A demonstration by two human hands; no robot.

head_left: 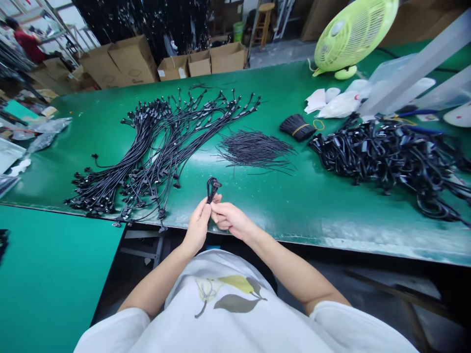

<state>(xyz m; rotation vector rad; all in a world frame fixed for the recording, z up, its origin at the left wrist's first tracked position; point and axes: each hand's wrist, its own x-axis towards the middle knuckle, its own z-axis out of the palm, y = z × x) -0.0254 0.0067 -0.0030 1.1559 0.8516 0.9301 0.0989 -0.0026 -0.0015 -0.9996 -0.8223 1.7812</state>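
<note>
Folded cable (212, 189) at near table edge, clamped in left hand (197, 224); right hand (231, 218) fingertips pinched together beside it, tie unclear. Already folded: cable heap (382, 157), right. Still unfolded: long cables (134, 152), left. Loose ties (253, 148) between.

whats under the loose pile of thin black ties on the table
The green tabletop shows around the pile of ties and between its stray ends. The middle is covered, so anything else beneath cannot be seen.
</note>
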